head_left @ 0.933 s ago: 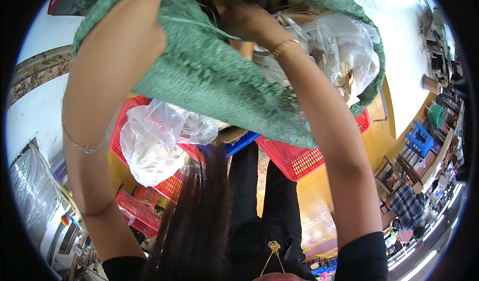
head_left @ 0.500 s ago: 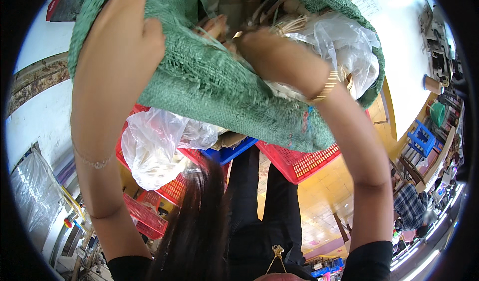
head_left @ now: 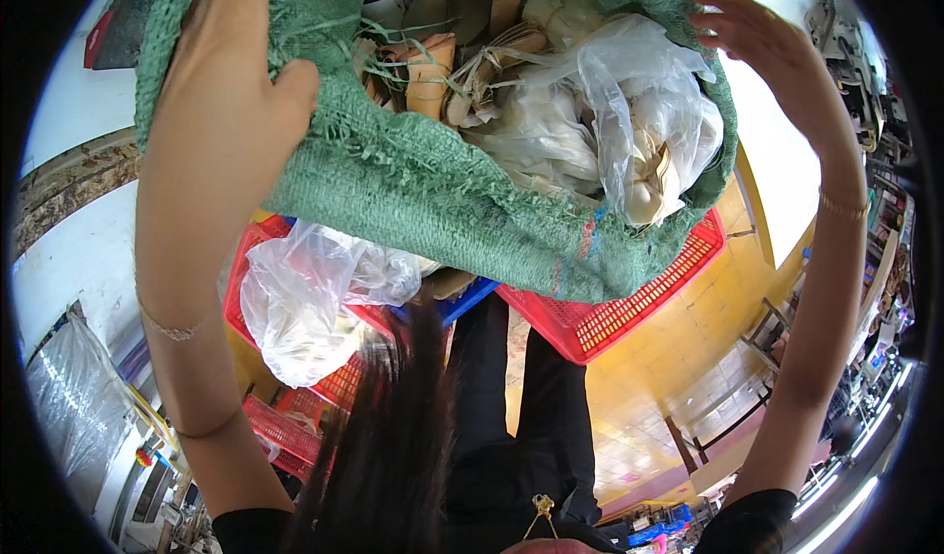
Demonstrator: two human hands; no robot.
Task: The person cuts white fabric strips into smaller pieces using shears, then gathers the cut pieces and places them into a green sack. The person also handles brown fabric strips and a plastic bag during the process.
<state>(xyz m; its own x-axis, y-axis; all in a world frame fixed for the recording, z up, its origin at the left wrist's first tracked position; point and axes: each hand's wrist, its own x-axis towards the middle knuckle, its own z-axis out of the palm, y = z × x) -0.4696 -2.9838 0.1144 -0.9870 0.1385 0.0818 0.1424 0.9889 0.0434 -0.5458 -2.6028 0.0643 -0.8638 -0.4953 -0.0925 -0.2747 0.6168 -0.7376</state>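
Observation:
A large green woven sack [head_left: 413, 190] with a frayed rim is spread wide at the top of the view. My left hand [head_left: 231, 92] grips its left rim, thumb on the near side and most fingers hidden. At the far right rim is my right hand [head_left: 757, 48], fingers apart and fingertips against the sack, with nothing seen in its grasp. Inside the sack lie tan, curved pieces [head_left: 430, 77], some tied in bundles [head_left: 487, 72]. A clear plastic bag [head_left: 629, 92] of pale pieces rests on the right side of the contents.
Below the sack are red plastic baskets [head_left: 600, 328] and a blue one [head_left: 467, 300]. Another filled clear bag [head_left: 305, 298] sits on the left basket. A white tabletop [head_left: 787, 180] stands at right, over a yellow tiled floor [head_left: 678, 348]. My legs [head_left: 482, 387] are close below.
My right hand has come out of the sack's middle and moved right to its far rim, uncovering the tan bundles. My left hand keeps its hold on the left rim.

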